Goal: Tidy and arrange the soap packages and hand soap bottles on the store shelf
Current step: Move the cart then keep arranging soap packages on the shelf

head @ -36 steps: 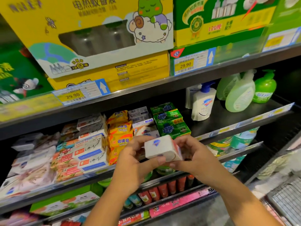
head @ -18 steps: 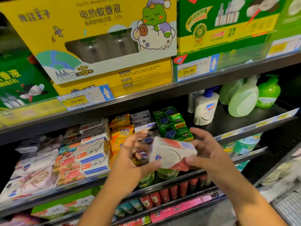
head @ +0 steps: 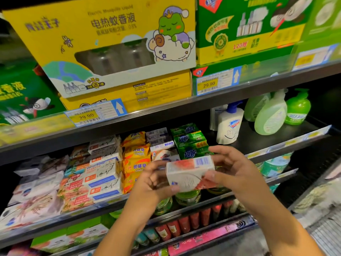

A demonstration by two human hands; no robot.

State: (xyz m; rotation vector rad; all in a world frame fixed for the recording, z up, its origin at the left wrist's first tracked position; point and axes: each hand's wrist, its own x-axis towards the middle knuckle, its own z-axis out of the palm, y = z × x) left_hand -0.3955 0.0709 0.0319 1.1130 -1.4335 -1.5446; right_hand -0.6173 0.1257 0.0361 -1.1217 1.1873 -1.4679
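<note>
I hold a white and red soap box in front of the middle shelf, long side level. My left hand grips its left end and my right hand grips its right end. Behind it on the dark shelf lie stacks of soap packages: white Goat Soap boxes, yellow sulfur soap packs, small white boxes and green soap bars. Hand soap bottles stand to the right: a white one with a blue pump, pale green ones and a bright green one.
The upper shelf carries large yellow and green mosquito liquid boxes with price tags below. Soft soap packs fill the left of the middle shelf. Lower shelves hold green jars and red tubes. A wire basket shows at the lower right.
The soap box has been turned in my hands from its white end face to its long side and raised a little. My right fingers have closed on its right end.
</note>
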